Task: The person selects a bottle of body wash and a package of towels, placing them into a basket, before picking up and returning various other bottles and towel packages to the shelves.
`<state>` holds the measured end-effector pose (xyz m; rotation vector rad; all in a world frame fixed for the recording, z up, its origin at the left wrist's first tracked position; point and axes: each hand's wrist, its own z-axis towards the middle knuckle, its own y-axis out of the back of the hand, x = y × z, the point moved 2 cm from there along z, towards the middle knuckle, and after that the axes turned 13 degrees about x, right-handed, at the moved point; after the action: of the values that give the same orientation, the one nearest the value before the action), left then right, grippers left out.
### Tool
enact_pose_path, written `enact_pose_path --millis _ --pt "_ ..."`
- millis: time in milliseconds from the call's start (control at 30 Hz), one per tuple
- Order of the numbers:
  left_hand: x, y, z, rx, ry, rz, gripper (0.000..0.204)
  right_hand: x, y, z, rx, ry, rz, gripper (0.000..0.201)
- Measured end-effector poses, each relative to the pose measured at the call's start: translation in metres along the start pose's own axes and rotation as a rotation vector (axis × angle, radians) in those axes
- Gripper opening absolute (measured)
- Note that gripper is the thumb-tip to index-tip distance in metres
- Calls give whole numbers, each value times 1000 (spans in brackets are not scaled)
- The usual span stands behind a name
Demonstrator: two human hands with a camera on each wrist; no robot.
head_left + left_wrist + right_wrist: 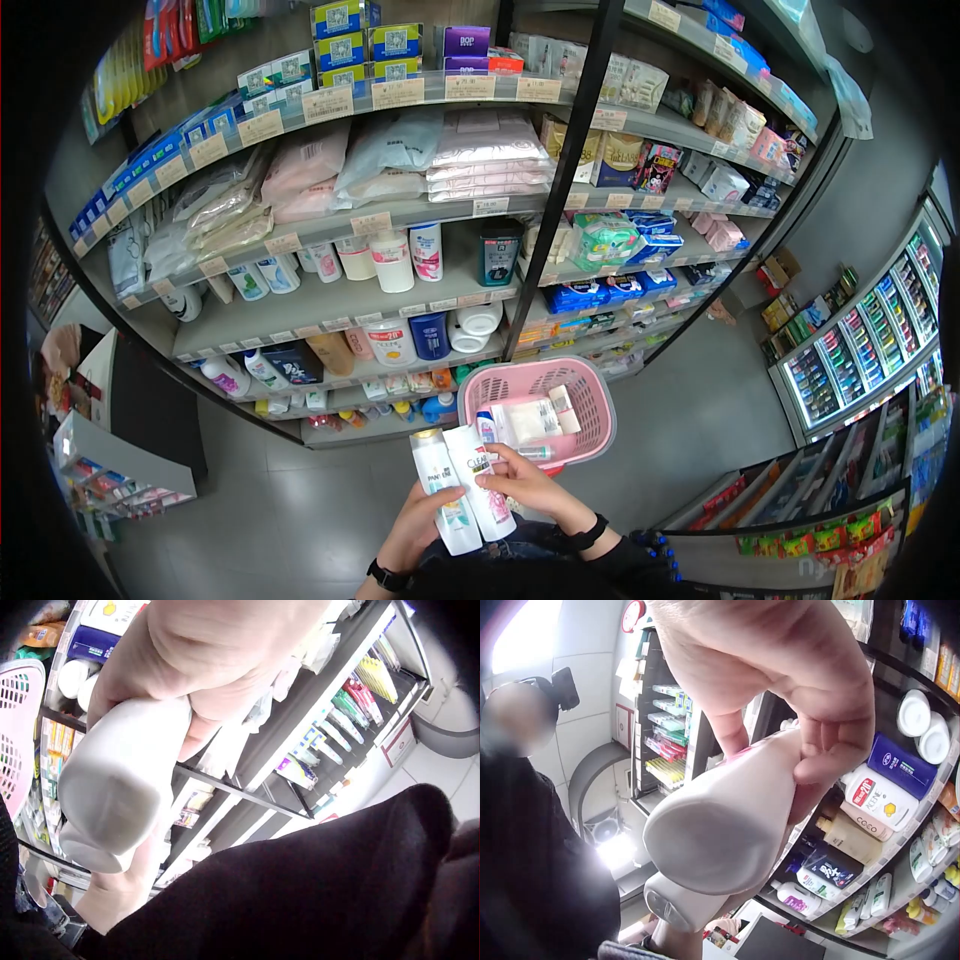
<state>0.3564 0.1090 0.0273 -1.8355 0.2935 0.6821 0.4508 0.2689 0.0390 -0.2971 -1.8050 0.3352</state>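
Side by side in the head view, two white bottles are held up, labels facing me. My left hand [412,522] grips the PANTENE bottle [436,485], which has a gold cap, with the thumb across its front. The CLEAR bottle [470,462], with pink print low on its label, is in my right hand [535,487], fingers and thumb around its side. In the left wrist view, the base of the PANTENE bottle [112,791] points at the camera below my curled fingers. The right wrist view shows the rounded base of the CLEAR bottle [712,836], with the other bottle partly hidden behind it.
Just beyond the bottles stands a pink basket [607,400] holding a white packet [530,422], a small white box [562,405] and a blue-and-white bottle [486,426]. Behind it rise shelves [300,312] of toiletries with a dark upright post [560,190]. Lit cooler doors [865,320] are at right.
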Motion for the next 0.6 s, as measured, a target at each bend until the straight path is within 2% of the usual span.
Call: enact_pose_path --millis 233,400,467,600 --pt "-4 -3 7 -23 1 25 48 2 11 7 45 34 -30 49" --pt "2 4 15 -29 -2 15 50 13 20 8 39 -31 -26 42" --pt "-2 2 17 -26 -12 12 52 20 28 8 -11 -61 -12 38" --pt "-12 7 14 -153 -42 40 60 15 52 12 -94 -33 41 37"
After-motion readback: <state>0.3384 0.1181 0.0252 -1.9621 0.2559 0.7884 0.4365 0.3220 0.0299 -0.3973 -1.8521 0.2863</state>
